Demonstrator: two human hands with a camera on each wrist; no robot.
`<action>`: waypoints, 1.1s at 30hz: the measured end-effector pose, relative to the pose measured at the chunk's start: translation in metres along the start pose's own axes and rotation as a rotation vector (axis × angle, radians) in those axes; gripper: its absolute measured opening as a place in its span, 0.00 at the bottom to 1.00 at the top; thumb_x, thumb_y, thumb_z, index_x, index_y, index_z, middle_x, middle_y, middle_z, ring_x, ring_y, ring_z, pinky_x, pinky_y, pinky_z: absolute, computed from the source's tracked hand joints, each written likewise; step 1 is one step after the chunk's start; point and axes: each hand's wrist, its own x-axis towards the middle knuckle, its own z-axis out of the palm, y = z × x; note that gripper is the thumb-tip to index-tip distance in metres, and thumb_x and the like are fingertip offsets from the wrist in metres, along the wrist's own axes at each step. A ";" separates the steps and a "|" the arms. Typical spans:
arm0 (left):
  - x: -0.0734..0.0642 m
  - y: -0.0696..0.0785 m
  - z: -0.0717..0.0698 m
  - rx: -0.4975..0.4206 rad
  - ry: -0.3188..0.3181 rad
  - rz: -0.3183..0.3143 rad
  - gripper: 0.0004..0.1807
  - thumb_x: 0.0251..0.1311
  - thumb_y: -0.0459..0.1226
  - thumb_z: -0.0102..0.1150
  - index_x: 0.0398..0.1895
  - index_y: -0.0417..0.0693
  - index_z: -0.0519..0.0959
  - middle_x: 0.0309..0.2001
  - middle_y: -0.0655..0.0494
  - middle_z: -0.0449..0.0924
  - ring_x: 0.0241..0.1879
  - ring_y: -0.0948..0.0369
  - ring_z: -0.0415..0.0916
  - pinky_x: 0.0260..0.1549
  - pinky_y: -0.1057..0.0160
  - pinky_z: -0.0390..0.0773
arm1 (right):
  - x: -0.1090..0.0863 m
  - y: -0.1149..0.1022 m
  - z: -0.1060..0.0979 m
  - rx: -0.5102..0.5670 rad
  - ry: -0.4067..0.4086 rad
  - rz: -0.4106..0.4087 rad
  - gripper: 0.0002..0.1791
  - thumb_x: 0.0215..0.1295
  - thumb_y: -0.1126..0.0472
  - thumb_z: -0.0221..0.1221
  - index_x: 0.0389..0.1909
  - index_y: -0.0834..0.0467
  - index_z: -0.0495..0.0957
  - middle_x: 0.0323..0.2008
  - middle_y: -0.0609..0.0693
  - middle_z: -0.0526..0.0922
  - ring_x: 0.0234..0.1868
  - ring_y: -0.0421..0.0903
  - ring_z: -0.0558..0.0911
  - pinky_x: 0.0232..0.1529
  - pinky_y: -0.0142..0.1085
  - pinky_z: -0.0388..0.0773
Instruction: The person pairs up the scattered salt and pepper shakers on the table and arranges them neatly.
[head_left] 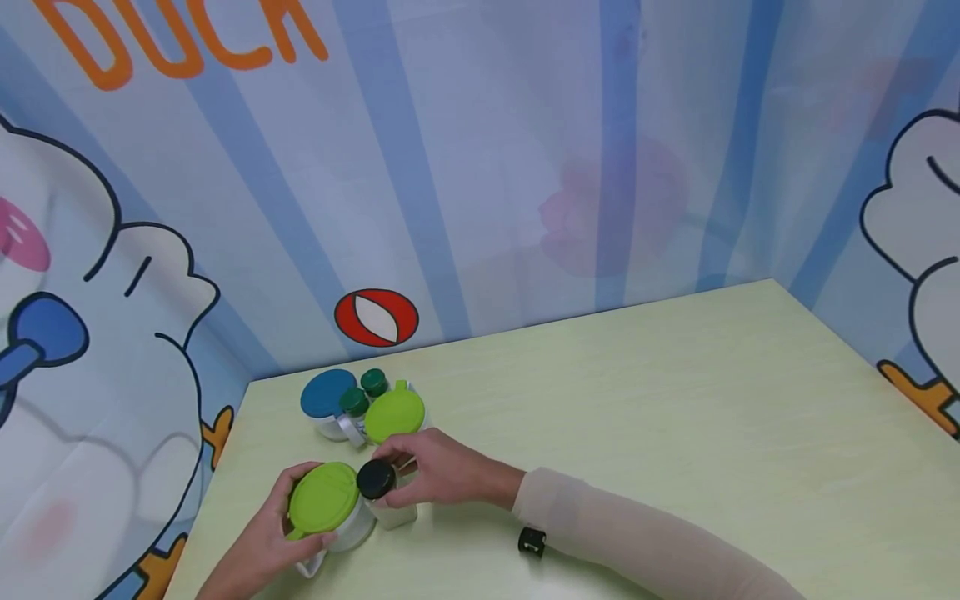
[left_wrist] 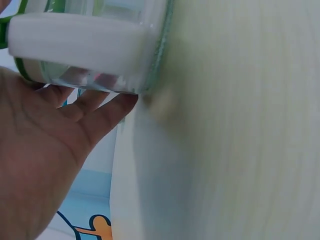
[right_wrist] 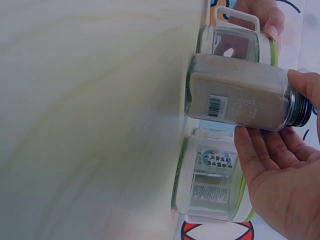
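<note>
The half-curled right hand point(head_left: 431, 468) grips a clear black-capped jar point(head_left: 377, 480) of beige powder point(right_wrist: 255, 97), the left hand point(head_left: 272, 527) a green-lidded pot point(head_left: 330, 504).

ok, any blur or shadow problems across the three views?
Head: fairly even light, the green-lidded jar reads clearly; left wrist: soft, the white handle lacks crisp detail, and a broad grey shadow falls on the table; right wrist: soft shadow beside the square jar, its barcode label distinct, fine print unreadable.
</note>
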 end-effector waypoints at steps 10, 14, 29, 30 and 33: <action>-0.003 -0.002 -0.003 -0.065 -0.081 0.017 0.50 0.59 0.41 0.70 0.78 0.53 0.49 0.77 0.43 0.53 0.74 0.41 0.53 0.66 0.27 0.59 | -0.002 0.001 -0.002 0.028 -0.006 0.015 0.24 0.62 0.58 0.71 0.58 0.56 0.78 0.48 0.40 0.85 0.49 0.29 0.80 0.54 0.25 0.78; -0.002 -0.002 -0.004 -0.076 -0.084 0.020 0.48 0.59 0.41 0.70 0.78 0.53 0.50 0.76 0.44 0.55 0.74 0.41 0.53 0.66 0.28 0.58 | -0.002 0.001 -0.003 0.021 -0.010 0.016 0.24 0.62 0.58 0.71 0.58 0.57 0.78 0.48 0.40 0.85 0.48 0.29 0.80 0.54 0.26 0.78; 0.000 0.000 0.000 -0.122 -0.098 0.004 0.49 0.58 0.41 0.71 0.76 0.54 0.49 0.75 0.45 0.56 0.70 0.45 0.58 0.67 0.40 0.67 | -0.002 0.001 -0.004 0.069 -0.024 0.040 0.25 0.62 0.58 0.71 0.59 0.55 0.78 0.50 0.40 0.84 0.49 0.30 0.80 0.54 0.27 0.79; 0.000 0.000 0.000 -0.120 -0.097 0.001 0.49 0.58 0.41 0.71 0.76 0.54 0.49 0.75 0.45 0.56 0.70 0.45 0.59 0.68 0.39 0.66 | -0.002 0.001 -0.004 0.070 -0.024 0.041 0.25 0.62 0.58 0.71 0.59 0.55 0.78 0.50 0.40 0.84 0.49 0.30 0.80 0.54 0.27 0.79; 0.001 0.001 0.001 -0.112 -0.086 -0.009 0.49 0.57 0.42 0.71 0.75 0.53 0.50 0.75 0.45 0.56 0.70 0.45 0.59 0.68 0.38 0.65 | -0.002 0.001 -0.004 0.066 -0.023 0.042 0.25 0.62 0.58 0.71 0.59 0.55 0.78 0.49 0.40 0.84 0.49 0.30 0.80 0.54 0.27 0.79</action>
